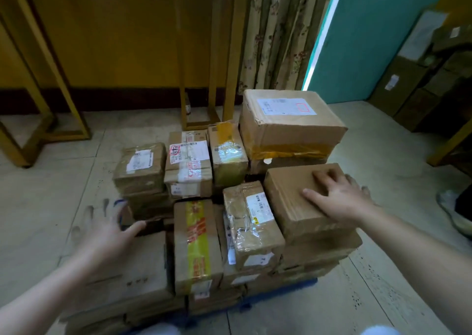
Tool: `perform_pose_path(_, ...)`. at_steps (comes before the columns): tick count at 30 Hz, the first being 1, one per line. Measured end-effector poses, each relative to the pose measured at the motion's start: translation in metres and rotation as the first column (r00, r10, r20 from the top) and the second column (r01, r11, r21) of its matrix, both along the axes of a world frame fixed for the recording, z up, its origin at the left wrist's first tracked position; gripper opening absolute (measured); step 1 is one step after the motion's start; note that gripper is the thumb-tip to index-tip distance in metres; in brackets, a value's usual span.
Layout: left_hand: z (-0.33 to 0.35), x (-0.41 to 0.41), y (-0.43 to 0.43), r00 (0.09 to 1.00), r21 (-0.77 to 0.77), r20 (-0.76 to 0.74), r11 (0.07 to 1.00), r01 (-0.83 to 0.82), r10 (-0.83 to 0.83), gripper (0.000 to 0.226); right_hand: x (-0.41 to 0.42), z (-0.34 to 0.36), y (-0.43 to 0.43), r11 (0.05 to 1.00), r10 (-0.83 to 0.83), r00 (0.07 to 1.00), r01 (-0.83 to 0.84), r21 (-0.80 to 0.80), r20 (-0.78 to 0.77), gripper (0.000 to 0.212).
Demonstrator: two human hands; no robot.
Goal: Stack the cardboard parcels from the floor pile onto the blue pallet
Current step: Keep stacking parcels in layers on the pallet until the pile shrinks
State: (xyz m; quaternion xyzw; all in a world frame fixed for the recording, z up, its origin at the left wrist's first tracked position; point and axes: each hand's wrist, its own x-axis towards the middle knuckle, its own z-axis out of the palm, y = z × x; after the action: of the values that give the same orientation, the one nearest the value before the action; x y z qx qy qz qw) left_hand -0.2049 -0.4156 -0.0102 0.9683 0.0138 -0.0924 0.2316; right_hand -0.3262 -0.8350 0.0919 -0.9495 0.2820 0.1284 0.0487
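The left hand [107,235], blurred, hovers with fingers spread above a low flat brown cardboard parcel [127,278], probably steadying. The right hand [339,196] lies with fingers splayed on a plain brown cardboard box [293,202], seemingly seating it on the stack that hides most of the blue pallet [301,282].

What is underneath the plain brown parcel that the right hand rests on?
The plain brown parcel, with the right hand flat on top, sits on further stacked parcels. Below them only an edge of the blue pallet shows; its deck is covered.
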Motion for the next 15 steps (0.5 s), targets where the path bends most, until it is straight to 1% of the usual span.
perform_pose_path(1, -0.012, 0.0, 0.018, 0.995, 0.131, -0.071, 0.989, -0.065, 0.074, 0.087, 0.002, -0.002, 0.001, 1.0, -0.007, 1.0, 0.007, 0.012, -0.003, 0.079)
perform_pose_path(2, -0.026, 0.002, 0.034, 0.983, 0.214, -0.145, 0.973, -0.084, 0.116, 0.093, 0.003, -0.004, 0.001, 1.0, -0.017, 1.0, 0.016, 0.018, 0.012, 0.079)
perform_pose_path(3, -0.033, 0.0, 0.043, 0.966, 0.23, -0.215, 0.969, -0.096, 0.146, 0.098, 0.005, -0.004, -0.001, 0.999, -0.028, 0.999, 0.028, 0.017, 0.037, 0.08)
perform_pose_path(5, -0.044, -0.002, 0.049, 0.928, 0.143, -0.319, 0.978, -0.155, 0.194, 0.103, 0.008, -0.005, -0.006, 0.998, -0.065, 0.994, 0.065, 0.008, 0.084, 0.08)
perform_pose_path(6, -0.042, -0.006, 0.045, 0.915, 0.094, -0.356, 0.981, -0.168, 0.191, 0.101, 0.009, -0.005, -0.008, 0.996, -0.086, 0.992, 0.085, 0.007, 0.097, 0.081)
perform_pose_path(8, -0.041, -0.01, 0.037, 0.907, 0.031, -0.368, 0.978, -0.208, 0.205, 0.094, 0.009, -0.009, -0.005, 0.995, -0.104, 0.989, 0.103, 0.012, 0.106, 0.08)
perform_pose_path(10, -0.035, -0.01, 0.029, 0.91, 0.021, -0.356, 0.976, -0.219, 0.212, 0.09, 0.01, -0.013, 0.0, 0.996, -0.087, 0.991, 0.086, 0.011, 0.103, 0.078)
perform_pose_path(12, -0.03, -0.007, 0.026, 0.918, 0.037, -0.336, 0.977, -0.212, 0.212, 0.089, 0.012, -0.013, 0.005, 0.998, -0.057, 0.995, 0.058, -0.006, 0.085, 0.076)
perform_pose_path(15, -0.029, -0.004, 0.023, 0.933, 0.079, -0.312, 0.984, -0.161, 0.178, 0.093, 0.019, -0.008, 0.013, 0.998, -0.028, 0.996, 0.033, -0.056, 0.086, 0.072)
